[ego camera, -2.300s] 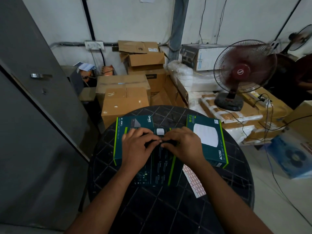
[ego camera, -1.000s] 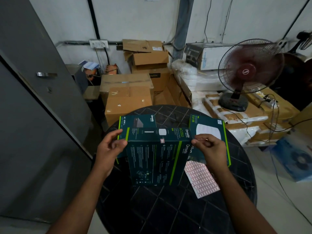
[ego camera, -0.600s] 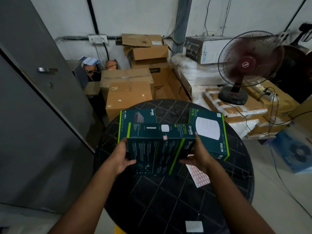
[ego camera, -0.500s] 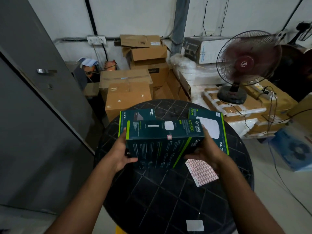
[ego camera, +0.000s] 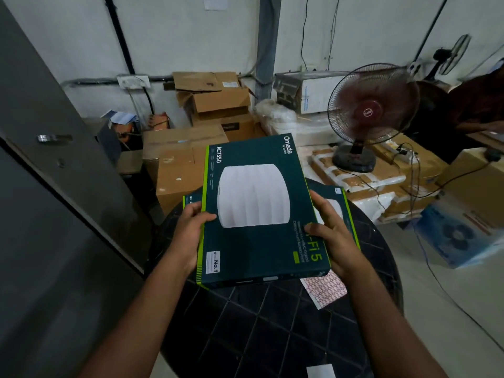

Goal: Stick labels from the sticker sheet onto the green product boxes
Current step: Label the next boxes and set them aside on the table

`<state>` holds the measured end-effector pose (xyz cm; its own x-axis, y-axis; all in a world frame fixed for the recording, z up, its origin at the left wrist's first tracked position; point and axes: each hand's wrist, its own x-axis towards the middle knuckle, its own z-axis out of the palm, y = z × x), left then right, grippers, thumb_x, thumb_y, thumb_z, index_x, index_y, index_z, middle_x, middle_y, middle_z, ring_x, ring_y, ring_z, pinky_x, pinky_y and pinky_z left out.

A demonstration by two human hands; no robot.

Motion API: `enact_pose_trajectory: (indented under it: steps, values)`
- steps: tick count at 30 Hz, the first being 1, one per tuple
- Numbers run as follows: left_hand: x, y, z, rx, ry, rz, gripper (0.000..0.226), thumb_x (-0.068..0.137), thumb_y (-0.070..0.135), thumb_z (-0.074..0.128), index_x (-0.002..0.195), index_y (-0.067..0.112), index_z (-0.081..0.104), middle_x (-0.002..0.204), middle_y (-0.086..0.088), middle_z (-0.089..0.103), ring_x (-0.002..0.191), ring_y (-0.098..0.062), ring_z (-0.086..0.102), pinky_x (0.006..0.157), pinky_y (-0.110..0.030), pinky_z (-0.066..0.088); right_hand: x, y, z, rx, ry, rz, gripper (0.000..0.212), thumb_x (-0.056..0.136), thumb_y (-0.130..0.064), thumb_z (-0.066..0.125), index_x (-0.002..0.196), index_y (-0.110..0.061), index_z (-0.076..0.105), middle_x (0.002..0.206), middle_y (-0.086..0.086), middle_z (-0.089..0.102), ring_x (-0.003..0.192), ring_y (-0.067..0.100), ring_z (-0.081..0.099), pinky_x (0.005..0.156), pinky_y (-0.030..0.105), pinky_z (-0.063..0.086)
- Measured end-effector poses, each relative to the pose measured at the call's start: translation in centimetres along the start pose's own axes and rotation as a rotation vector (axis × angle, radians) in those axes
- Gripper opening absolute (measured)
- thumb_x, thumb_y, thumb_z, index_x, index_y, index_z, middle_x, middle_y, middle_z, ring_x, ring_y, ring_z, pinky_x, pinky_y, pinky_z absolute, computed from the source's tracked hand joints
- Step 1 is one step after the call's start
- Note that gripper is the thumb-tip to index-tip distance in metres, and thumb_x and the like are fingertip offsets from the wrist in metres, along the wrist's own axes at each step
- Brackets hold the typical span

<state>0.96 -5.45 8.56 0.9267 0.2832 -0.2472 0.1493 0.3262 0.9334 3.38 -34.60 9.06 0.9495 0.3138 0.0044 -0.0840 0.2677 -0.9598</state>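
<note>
I hold a dark green product box (ego camera: 253,211) up above the round black table (ego camera: 272,323), its front face with the white disc picture turned toward me. My left hand (ego camera: 191,227) grips its left edge, thumb on the front. My right hand (ego camera: 331,236) grips its right edge the same way. Two more green boxes lie on the table behind it: one shows at the left (ego camera: 191,199), one at the right (ego camera: 342,211). The pink sticker sheet (ego camera: 324,289) lies on the table under my right wrist, partly hidden.
A grey metal door (ego camera: 54,186) stands close on the left. Brown cartons (ego camera: 180,159) are stacked beyond the table. A standing fan (ego camera: 368,115) and wrapped parcels (ego camera: 362,175) sit at the right, with cables on the floor. A white paper scrap (ego camera: 320,371) lies at the table's near edge.
Both hands lifted the box off the table and turned it over, so its front face now shows instead of its back and labelled side. The sticker sheet stayed in place.
</note>
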Motion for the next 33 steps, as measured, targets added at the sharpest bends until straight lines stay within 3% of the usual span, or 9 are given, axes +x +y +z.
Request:
enact_pose_trajectory:
  steps: [4, 7, 12, 16, 18, 22, 25, 28, 33]
  values:
    - [0.9, -2.3, -1.0, 0.044, -0.111, -0.017, 0.06, 0.087, 0.006, 0.053, 0.139, 0.037, 0.05, 0.124, -0.013, 0.067, 0.109, -0.039, 0.065, 0.09, -0.054, 0.053, 0.0, 2.4, -0.1, 0.014, 0.084, 0.083, 0.073, 0.091, 0.001, 0.058, 0.15, -0.04, 0.043, 0.144, 0.009, 0.059, 0.125, 0.04, 0.06, 0.104, 0.057, 0.049]
    - [1.3, -4.4, -0.1, 0.103, -0.13, 0.001, 0.071, 0.084, 0.005, 0.054, 0.132, 0.057, 0.048, 0.138, -0.005, 0.059, 0.121, -0.032, 0.06, 0.099, -0.055, 0.05, -0.1, 4.8, -1.1, -0.163, 0.161, 0.068, 0.073, 0.091, -0.012, 0.063, 0.146, -0.055, 0.04, 0.153, -0.001, 0.048, 0.133, 0.024, 0.056, 0.111, 0.053, 0.044]
    - [3.3, -7.4, 4.2, 0.331, -0.181, 0.167, 0.084, 0.088, -0.004, 0.056, 0.14, 0.057, 0.03, 0.157, 0.014, 0.028, 0.144, -0.016, 0.033, 0.113, -0.043, 0.036, -0.5, 6.9, -5.3, -0.514, 0.213, 0.054, 0.071, 0.103, -0.014, 0.054, 0.153, -0.047, 0.016, 0.155, -0.031, 0.025, 0.145, -0.002, 0.032, 0.123, 0.034, 0.03]
    - [6.0, -9.7, 9.7, 0.844, -0.379, 0.176, 0.056, 0.092, 0.021, 0.069, 0.137, 0.046, 0.049, 0.166, 0.005, 0.011, 0.153, -0.018, 0.016, 0.119, -0.039, 0.023, 0.5, 7.3, -10.7, -0.786, 0.229, 0.11, 0.056, 0.107, -0.02, 0.047, 0.153, -0.039, 0.021, 0.169, -0.001, 0.009, 0.15, 0.003, 0.004, 0.107, -0.003, 0.012]
    - [7.5, -10.9, 12.6, 0.935, -0.424, 0.143, 0.068, 0.08, 0.037, 0.082, 0.139, 0.047, 0.05, 0.168, 0.003, 0.005, 0.152, -0.021, 0.018, 0.121, -0.045, 0.026, 1.6, 7.2, -14.0, -0.833, 0.231, 0.165, 0.063, 0.103, -0.037, 0.054, 0.157, -0.035, 0.022, 0.17, 0.004, 0.008, 0.154, 0.01, 0.003, 0.113, 0.008, 0.012]
    - [11.0, -12.6, 18.6, 0.954, -0.465, 0.107, 0.09, 0.062, 0.043, 0.093, 0.141, 0.043, 0.05, 0.163, 0.003, 0.015, 0.147, -0.021, 0.028, 0.119, -0.043, 0.032, 5.0, 6.6, -20.5, -0.904, 0.189, 0.246, 0.109, 0.069, -0.082, 0.064, 0.159, -0.035, 0.024, 0.168, 0.001, 0.011, 0.156, 0.024, 0.014, 0.125, 0.046, 0.024]
    - [14.4, -14.1, 21.6, 0.943, -0.451, 0.099, 0.086, 0.063, 0.038, 0.094, 0.139, 0.039, 0.054, 0.156, 0.004, 0.025, 0.143, -0.018, 0.033, 0.117, -0.035, 0.033, 8.5, 6.6, -24.3, -0.911, 0.159, 0.277, 0.097, 0.078, -0.066, 0.072, 0.158, -0.035, 0.028, 0.167, 0.004, 0.01, 0.153, 0.028, 0.021, 0.124, 0.046, 0.026]
    - [17.7, -16.2, 23.4, 0.952, -0.412, 0.075, 0.086, 0.055, 0.05, 0.092, 0.132, 0.049, 0.056, 0.156, 0.004, 0.028, 0.142, -0.02, 0.037, 0.117, -0.044, 0.037, 11.9, 7.3, -27.2, -0.963, 0.127, 0.296, 0.091, 0.083, -0.06, 0.071, 0.159, -0.033, 0.027, 0.167, 0.007, 0.007, 0.153, 0.031, 0.021, 0.124, 0.045, 0.025]
    - [20.4, -19.0, 25.3, 1.023, -0.403, 0.112, 0.095, 0.063, 0.03, 0.095, 0.145, 0.034, 0.046, 0.159, -0.004, 0.028, 0.146, -0.025, 0.032, 0.118, -0.042, 0.032, 15.1, 9.2, -29.1, -1.093, 0.104, 0.42, 0.074, 0.094, -0.041, 0.067, 0.157, -0.029, 0.031, 0.167, 0.018, 0.001, 0.149, 0.04, 0.028, 0.123, 0.042, 0.026]
